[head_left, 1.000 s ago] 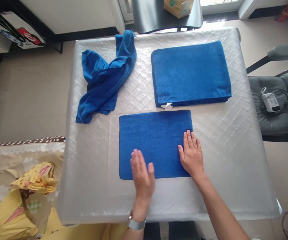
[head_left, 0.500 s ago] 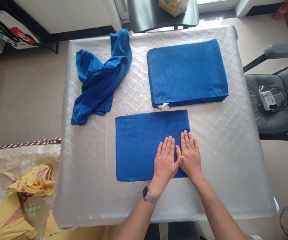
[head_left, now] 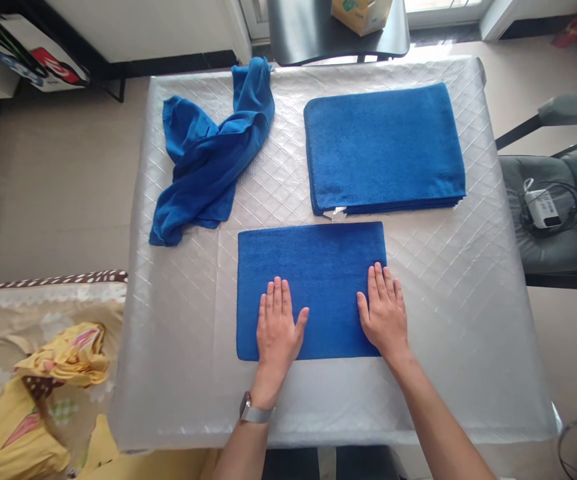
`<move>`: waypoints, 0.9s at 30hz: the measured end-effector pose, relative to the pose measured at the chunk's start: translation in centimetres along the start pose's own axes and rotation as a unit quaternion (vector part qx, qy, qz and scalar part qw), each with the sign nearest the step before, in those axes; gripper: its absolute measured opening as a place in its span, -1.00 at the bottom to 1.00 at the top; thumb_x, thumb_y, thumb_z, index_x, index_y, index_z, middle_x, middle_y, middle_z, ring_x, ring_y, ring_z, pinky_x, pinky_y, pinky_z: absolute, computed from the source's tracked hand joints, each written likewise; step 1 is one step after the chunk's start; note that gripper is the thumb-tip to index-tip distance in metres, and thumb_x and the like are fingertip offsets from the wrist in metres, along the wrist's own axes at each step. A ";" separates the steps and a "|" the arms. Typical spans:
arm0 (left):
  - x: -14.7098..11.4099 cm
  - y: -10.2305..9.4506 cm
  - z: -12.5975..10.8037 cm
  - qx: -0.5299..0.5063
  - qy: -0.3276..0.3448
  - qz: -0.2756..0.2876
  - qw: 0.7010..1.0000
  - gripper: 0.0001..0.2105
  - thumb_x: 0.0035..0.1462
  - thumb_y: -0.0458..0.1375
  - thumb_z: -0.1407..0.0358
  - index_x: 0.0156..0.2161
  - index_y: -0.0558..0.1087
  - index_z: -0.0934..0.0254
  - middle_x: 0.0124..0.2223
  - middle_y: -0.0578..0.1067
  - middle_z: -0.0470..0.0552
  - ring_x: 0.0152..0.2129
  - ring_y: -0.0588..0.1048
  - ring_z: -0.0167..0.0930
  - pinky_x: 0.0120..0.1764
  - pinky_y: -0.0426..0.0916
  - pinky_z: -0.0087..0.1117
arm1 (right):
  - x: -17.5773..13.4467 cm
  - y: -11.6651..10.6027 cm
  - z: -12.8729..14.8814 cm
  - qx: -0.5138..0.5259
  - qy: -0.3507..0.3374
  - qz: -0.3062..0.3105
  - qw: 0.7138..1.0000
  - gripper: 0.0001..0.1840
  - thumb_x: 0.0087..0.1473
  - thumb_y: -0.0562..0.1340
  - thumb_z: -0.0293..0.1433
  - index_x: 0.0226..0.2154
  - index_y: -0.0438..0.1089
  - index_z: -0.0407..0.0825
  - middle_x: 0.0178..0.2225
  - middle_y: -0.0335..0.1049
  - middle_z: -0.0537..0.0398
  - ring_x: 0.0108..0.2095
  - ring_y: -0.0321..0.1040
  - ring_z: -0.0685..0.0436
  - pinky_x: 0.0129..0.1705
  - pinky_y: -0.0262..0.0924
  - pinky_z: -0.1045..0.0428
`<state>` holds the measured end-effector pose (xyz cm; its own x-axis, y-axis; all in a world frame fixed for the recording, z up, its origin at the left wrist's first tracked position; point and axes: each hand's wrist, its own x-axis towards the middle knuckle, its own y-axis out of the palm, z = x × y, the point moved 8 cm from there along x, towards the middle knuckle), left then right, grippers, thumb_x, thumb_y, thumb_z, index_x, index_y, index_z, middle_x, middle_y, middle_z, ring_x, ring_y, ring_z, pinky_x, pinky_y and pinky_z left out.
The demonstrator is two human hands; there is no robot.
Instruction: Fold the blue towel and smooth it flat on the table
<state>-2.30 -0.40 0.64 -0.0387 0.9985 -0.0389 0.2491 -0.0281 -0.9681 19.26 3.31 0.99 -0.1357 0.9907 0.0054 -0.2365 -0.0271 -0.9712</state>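
Observation:
A blue towel (head_left: 318, 280), flat and rectangular, lies in front of me. My left hand (head_left: 279, 330) rests palm down on its left half, fingers straight and thumb out. At the towel's right edge my right hand (head_left: 384, 313) also lies flat, partly over the edge. Just behind, to the right, is a neat stack of blue towels (head_left: 385, 147) with white tags at its near left corner. A crumpled blue towel (head_left: 213, 160) sits loosely at the back left.
Beneath everything is a table with a silvery quilted cover (head_left: 178, 320). Behind it stands a black chair (head_left: 303, 33) bearing a yellow box (head_left: 362, 13). On the right, a grey chair (head_left: 568, 247) holds a white device with a cable (head_left: 543, 208). Yellow fabric (head_left: 68, 353) lies at the lower left.
My left hand has slid left across the towel, away from my right hand. My right hand stays at the right edge. The whole view has shifted slightly.

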 end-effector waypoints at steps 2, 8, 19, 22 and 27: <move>-0.1 -0.5 2.1 0.000 -0.028 -0.012 1.000 -0.31 0.37 -0.17 0.00 0.42 -0.30 0.30 0.44 -0.09 0.19 0.38 -0.09 -0.19 0.34 -0.06 0.00 | 0.0 0.0 0.0 0.000 -0.001 -0.001 1.000 -0.25 0.34 -0.04 -0.30 0.41 -0.45 -0.03 0.42 -0.22 -0.03 0.41 -0.26 -0.23 0.38 -0.23 -0.26; -0.7 -1.6 7.3 -0.001 -0.096 -0.018 0.995 -0.32 0.38 -0.20 0.02 0.42 -0.26 0.38 0.44 -0.09 0.28 0.38 -0.10 -0.15 0.34 -0.07 0.02 | 0.0 0.0 0.0 0.003 -0.005 0.006 1.000 -0.27 0.35 -0.05 -0.30 0.41 -0.43 -0.04 0.42 -0.23 -0.05 0.41 -0.27 -0.24 0.38 -0.23 -0.27; -0.8 -1.7 7.5 -0.002 -0.080 -0.003 0.997 -0.28 0.37 -0.16 0.02 0.41 -0.32 0.40 0.44 -0.11 0.32 0.38 -0.12 -0.15 0.33 -0.06 0.02 | 2.6 -1.5 0.2 0.001 -0.012 -0.006 1.000 -0.31 0.36 -0.08 -0.28 0.41 -0.32 -0.09 0.41 -0.17 -0.10 0.41 -0.28 -0.23 0.38 -0.23 -0.27; -1.2 -2.0 7.5 -0.011 -0.096 -0.005 0.995 -0.26 0.37 -0.14 0.01 0.41 -0.36 0.36 0.44 -0.13 0.32 0.37 -0.10 -0.14 0.32 -0.02 0.05 | 4.0 -1.0 0.3 0.000 -0.024 -0.009 1.000 -0.31 0.36 -0.07 -0.28 0.41 -0.32 -0.10 0.41 -0.17 -0.10 0.41 -0.28 -0.23 0.38 -0.22 -0.26; -0.5 -2.5 0.8 -0.043 -0.024 -0.044 0.998 -0.30 0.38 -0.11 0.10 0.42 -0.36 0.33 0.44 -0.12 0.28 0.38 -0.11 -0.16 0.32 0.02 0.03 | 4.7 0.2 -0.1 0.000 -0.034 -0.007 0.999 -0.29 0.35 -0.05 -0.28 0.41 -0.35 -0.10 0.41 -0.16 -0.11 0.41 -0.28 -0.22 0.38 -0.22 -0.25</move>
<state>-3.67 -0.83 2.93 -0.1094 0.9935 0.0325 0.3240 0.0665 -0.9437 18.66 7.92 0.83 -0.1978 0.9796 0.0359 -0.2387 -0.0126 -0.9710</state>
